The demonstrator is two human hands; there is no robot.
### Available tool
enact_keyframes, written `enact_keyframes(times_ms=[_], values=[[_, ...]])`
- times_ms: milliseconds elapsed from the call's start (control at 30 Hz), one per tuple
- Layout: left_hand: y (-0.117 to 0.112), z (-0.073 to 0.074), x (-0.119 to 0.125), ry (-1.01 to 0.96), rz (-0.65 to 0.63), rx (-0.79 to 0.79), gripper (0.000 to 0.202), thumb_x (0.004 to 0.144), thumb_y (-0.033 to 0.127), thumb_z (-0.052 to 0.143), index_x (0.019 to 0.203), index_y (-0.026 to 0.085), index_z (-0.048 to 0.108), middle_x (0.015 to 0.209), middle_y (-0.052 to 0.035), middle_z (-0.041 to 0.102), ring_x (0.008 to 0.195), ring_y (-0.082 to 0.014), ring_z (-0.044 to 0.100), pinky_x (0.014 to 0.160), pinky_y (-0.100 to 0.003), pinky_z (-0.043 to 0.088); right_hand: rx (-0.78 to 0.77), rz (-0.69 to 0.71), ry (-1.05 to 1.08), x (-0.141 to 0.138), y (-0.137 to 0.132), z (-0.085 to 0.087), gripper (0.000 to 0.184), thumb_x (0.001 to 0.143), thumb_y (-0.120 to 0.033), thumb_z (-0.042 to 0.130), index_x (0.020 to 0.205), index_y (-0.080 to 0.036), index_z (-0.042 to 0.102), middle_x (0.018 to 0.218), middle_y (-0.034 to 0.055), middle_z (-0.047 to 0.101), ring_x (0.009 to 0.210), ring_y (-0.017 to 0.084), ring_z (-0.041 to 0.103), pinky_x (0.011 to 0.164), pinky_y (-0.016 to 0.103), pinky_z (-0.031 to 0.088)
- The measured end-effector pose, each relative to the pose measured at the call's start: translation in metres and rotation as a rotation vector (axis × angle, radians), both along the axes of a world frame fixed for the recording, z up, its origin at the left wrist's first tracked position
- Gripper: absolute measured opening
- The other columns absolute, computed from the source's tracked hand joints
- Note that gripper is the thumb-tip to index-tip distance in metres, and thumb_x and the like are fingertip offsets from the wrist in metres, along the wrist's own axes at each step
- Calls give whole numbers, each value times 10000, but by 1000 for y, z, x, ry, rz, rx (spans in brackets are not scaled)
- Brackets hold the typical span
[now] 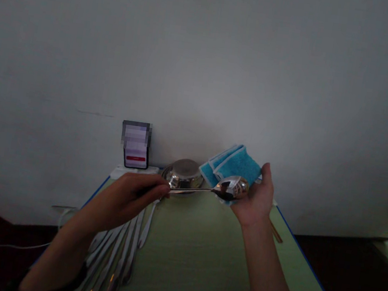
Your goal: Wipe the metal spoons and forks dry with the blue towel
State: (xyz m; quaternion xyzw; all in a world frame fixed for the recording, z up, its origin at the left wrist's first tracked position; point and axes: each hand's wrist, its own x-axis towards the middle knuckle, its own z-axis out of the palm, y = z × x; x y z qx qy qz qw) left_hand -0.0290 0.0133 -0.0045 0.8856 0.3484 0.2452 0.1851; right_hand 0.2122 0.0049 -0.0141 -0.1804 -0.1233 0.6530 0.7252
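Observation:
My left hand (137, 195) pinches the handle end of a shiny metal spoon (233, 188). The spoon lies nearly level above the table, its bowl pointing right. In my right hand (256, 201) a folded blue cloth (239, 163) with pale edging is held behind the spoon's bowl. The thumb is raised, and the cloth and spoon hide most of the other fingers. The bowl of the spoon overlaps the cloth and palm; whether it touches them I cannot tell.
An upturned metal bowl (187, 169) stands at the table's (186, 259) back by the wall. Several metal utensils (118, 255) lie under and beside my left forearm. A phone (137, 145) leans on the wall at back left. Wooden chopsticks (276, 232) show beyond my right wrist.

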Motion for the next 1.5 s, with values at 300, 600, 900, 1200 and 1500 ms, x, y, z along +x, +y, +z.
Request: enact_keyframes(times_ms=[300,600,900,1200,1500], values=[[4,1,-4,-11,-28,-20,246,878,273,416,731,151,571,591,38,519,534,-78,476,512,-169,373,28,81,-45,-4,-4,4,378,817,-467,423,862,-172,654,816,60,717,813,250,666,837,503,463],[4,1,-7,-35,-55,-13,227,866,243,435,724,137,577,595,32,528,541,-76,476,525,-162,371,41,79,-50,-7,-8,11,365,832,-443,412,861,-175,659,782,32,724,773,207,671,879,438,456],[9,-4,-11,-83,-76,36,179,853,194,458,735,152,587,613,43,556,542,-60,487,524,-140,373,124,125,-121,-9,-12,14,382,840,-469,381,897,-211,658,826,24,717,944,209,628,924,425,420],[14,-7,-12,-101,-68,59,187,852,208,451,743,156,594,607,39,569,544,-62,502,513,-136,383,177,160,-173,-13,-20,18,432,823,-531,382,1013,-238,637,915,24,708,1022,218,592,956,444,387],[9,-2,-14,-37,0,-18,185,850,234,453,786,147,603,660,10,611,607,-95,542,568,-170,412,221,144,-211,-17,-24,19,446,854,-538,333,1029,-256,631,966,14,694,992,199,608,903,421,445]])
